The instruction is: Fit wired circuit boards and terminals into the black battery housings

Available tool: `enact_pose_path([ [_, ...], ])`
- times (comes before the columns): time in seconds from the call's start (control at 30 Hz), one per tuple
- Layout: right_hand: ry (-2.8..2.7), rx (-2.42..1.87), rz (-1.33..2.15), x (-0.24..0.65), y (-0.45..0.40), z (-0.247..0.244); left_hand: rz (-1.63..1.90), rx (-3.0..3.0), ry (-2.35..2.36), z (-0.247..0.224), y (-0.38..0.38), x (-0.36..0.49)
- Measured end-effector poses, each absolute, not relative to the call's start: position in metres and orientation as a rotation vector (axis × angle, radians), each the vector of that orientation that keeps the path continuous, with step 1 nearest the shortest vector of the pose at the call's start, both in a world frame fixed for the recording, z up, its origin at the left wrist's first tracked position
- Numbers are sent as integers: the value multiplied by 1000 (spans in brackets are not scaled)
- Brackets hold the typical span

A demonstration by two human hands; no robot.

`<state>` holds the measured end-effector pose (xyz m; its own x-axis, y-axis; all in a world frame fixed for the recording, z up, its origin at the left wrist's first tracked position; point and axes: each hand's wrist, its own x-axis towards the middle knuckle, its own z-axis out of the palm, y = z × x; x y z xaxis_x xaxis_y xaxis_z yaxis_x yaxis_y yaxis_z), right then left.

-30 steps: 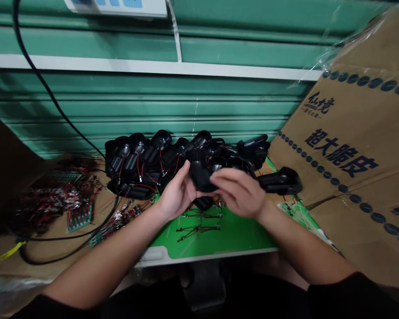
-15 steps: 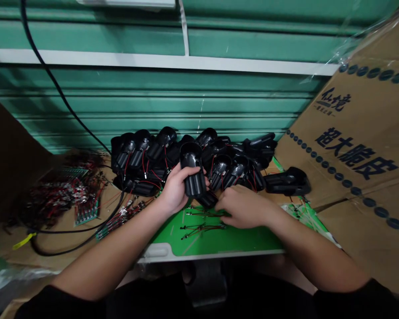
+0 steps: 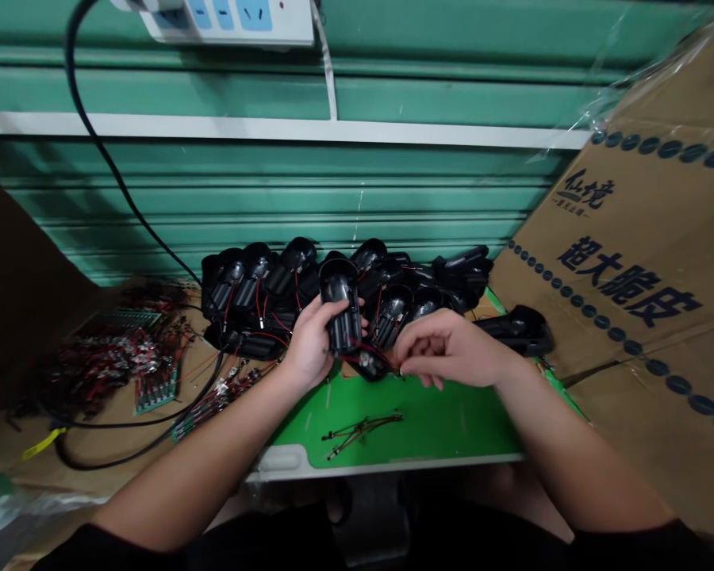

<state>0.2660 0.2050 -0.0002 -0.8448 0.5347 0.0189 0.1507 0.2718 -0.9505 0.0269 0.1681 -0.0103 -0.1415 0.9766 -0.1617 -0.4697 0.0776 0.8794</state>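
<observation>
My left hand (image 3: 314, 337) is wrapped round a black plastic housing (image 3: 343, 313), its rounded hollow end facing up and away. Thin dark red wires (image 3: 372, 349), blurred, run from the housing's lower end to my right hand (image 3: 437, 353), whose thumb and fingers pinch them. Below, on the green board (image 3: 440, 424), lies a small bunch of red and black wires (image 3: 362, 432). Behind both hands is a pile of similar black housings (image 3: 255, 277), several with red wires.
Wired parts and green circuit strips (image 3: 155, 388) heap at the left beside a looping black cable (image 3: 113, 170). A large cardboard box (image 3: 648, 262) stands at the right. A power strip (image 3: 232, 20) is on the green wall.
My right hand has lifted a wire set off the board and brought it up beside the housing. The view has tilted up slightly. My left hand still holds the housing.
</observation>
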Motion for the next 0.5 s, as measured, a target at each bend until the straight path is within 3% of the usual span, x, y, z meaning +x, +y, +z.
enact_pose_path([
  [0.17,-1682,-670,1861,255,209,-12,1436,722,1045,-11,166,31],
  [0.5,-1344,-789,1642,231,212,-30,1365,999,1007,-28,160,36],
])
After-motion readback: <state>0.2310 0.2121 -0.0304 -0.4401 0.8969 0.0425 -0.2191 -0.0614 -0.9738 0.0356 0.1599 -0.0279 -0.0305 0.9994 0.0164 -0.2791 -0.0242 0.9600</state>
